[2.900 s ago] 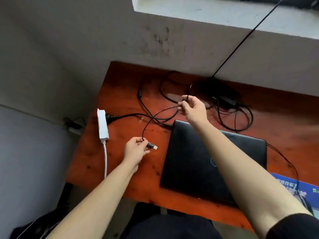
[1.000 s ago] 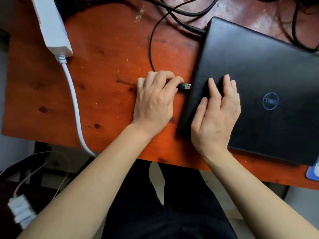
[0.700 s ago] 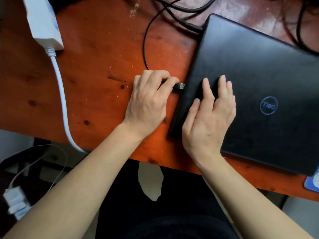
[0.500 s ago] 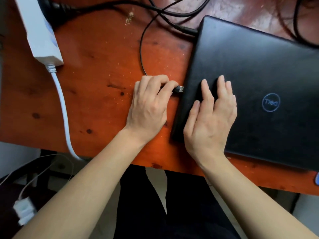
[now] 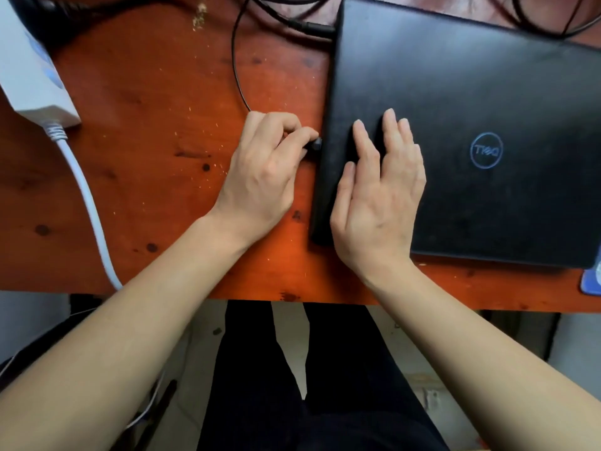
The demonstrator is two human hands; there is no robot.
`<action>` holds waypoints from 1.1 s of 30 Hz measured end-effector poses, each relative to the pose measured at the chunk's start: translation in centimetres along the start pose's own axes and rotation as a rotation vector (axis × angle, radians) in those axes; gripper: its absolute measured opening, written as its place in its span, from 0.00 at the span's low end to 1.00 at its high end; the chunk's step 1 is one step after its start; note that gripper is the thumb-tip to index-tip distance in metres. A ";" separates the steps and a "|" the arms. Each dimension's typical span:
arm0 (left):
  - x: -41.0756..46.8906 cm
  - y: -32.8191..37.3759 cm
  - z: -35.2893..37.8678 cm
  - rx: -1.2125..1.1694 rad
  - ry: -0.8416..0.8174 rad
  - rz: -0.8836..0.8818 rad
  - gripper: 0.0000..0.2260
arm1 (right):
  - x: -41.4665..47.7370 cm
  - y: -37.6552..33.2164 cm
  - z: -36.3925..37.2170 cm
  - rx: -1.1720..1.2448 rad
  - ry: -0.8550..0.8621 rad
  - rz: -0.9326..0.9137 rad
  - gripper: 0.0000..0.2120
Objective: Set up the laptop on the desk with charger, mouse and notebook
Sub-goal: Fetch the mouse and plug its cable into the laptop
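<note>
I see the closed matte-black laptop [image 5: 461, 135] lying flat on the reddish-brown wooden desk [image 5: 146, 102], filling the 1 to 3 o'clock part of the view, its round logo facing up.

The left hand [image 5: 263, 177] sits near centre, just at 9 o'clock of the laptop's left edge. Its fingers [image 5: 276, 125] are curled together and pinched with the thumb on a small black cable plug [image 5: 316, 145]. The plug pokes out from the fingertips toward 3 o'clock and touches the laptop's left side; I cannot tell whether it is seated in a port. From under the knuckles a thin black cable [image 5: 235, 60] runs up toward 12 o'clock and off the top of the view.

The right hand [image 5: 377, 196] lies palm down on the laptop lid near its left edge, fingers straight and slightly spread, holding nothing. Its thumb rests along the lid's left margin.

At 12 o'clock a thicker black charger lead [image 5: 305, 27] meets the laptop's far left corner. At 10 o'clock a white plastic power strip [image 5: 29, 79] rests on the desk, its white cord [image 5: 87, 203] curving down past the front edge at 8 o'clock. A blue corner of something flat [image 5: 590, 281] shows at 3 o'clock by the laptop's near right corner; I cannot tell what it is.
</note>
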State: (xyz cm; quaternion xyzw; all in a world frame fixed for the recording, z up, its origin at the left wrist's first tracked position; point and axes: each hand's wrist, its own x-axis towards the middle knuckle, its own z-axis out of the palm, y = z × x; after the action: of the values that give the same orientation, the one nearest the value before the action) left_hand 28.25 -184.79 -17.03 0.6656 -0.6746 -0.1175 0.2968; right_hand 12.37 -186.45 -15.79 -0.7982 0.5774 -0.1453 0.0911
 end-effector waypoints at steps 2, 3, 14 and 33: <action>0.1 -0.5 -0.3 0.000 -0.005 0.043 0.08 | 0.1 -0.1 0.1 0.007 -0.003 0.001 0.21; 0.1 -0.6 -0.3 -0.002 0.000 0.053 0.08 | 0.1 -0.1 0.1 0.006 -0.005 0.004 0.21; -0.1 -0.9 0.3 -0.016 0.070 0.108 0.08 | -0.1 0.3 0.4 -0.015 -0.003 -0.011 0.22; 1.1 4.2 -12.5 0.377 0.112 -0.341 0.18 | 3.7 -1.9 -5.1 0.074 -0.099 -0.135 0.24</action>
State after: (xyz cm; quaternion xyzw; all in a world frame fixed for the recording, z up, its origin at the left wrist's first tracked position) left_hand 31.84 -182.57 -4.46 0.8187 -0.5453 -0.0011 0.1803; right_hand 13.40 -189.26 -9.94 -0.8375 0.5114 -0.1329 0.1391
